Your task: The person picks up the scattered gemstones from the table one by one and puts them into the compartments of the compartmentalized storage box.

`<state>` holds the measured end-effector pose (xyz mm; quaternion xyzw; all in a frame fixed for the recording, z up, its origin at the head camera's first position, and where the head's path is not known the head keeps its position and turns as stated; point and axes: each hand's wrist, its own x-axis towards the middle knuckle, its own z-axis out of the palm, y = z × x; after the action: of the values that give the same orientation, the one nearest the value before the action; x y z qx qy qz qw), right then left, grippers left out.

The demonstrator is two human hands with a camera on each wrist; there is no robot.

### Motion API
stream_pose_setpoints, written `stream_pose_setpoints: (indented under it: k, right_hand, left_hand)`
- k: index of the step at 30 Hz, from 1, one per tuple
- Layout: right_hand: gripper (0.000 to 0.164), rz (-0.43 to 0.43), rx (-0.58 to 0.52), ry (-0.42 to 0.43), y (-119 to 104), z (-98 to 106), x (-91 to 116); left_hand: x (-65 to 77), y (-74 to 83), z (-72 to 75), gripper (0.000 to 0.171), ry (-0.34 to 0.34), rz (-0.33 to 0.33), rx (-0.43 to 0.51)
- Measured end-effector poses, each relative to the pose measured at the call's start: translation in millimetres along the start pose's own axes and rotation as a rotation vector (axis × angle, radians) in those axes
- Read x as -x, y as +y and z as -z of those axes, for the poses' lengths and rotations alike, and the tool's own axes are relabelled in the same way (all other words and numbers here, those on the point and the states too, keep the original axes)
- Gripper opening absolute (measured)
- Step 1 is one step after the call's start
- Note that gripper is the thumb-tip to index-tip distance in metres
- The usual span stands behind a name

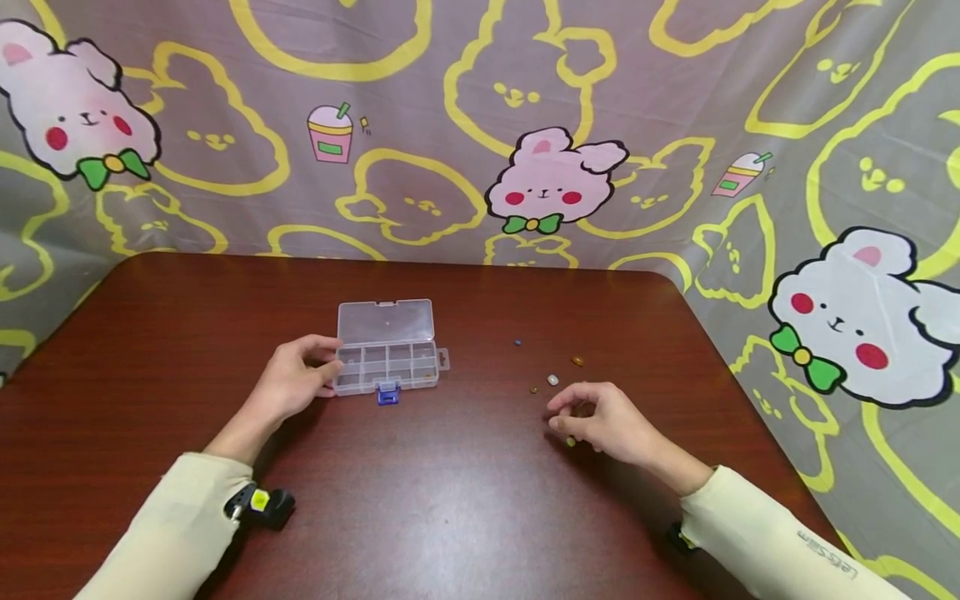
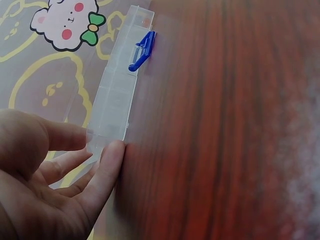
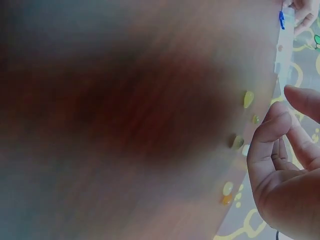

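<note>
A clear plastic compartment box stands on the table with its lid raised at the back. At the box's left end, my left hand grips the wall between thumb and fingers; the left wrist view shows the thumb at the front corner. My right hand hovers over the table with fingers bent, and a gap shows between thumb and index finger. Close below its fingertips lies a yellow-green stone. Just beyond are a white stone and a small green stone.
An orange stone and a tiny blue stone lie farther back on the brown table. The box's blue latch hangs at its front. A small yellowish piece shows in the front right compartment. Printed cloth hangs behind the table.
</note>
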<state>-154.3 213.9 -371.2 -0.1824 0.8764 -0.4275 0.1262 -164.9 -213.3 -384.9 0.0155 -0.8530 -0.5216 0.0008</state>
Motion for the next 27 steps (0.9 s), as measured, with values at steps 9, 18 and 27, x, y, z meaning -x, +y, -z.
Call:
stream_pose_setpoints:
  k: [9,18,27]
  right_hand:
    - [0.016,0.06,0.08,0.04,11,1,12]
    - [0.018,0.06,0.109,0.04,12,1,17]
    - [0.015,0.038,0.127,0.041,16,1,20]
  left_hand:
    - [-0.6,-0.1,-0.4,0.037,-0.003,-0.002,-0.002]
    - [1.3,0.8,-0.1,0.036,0.004,-0.009,0.006]
    - [0.8,1.1,0.4,0.036,0.002,0.003,0.009]
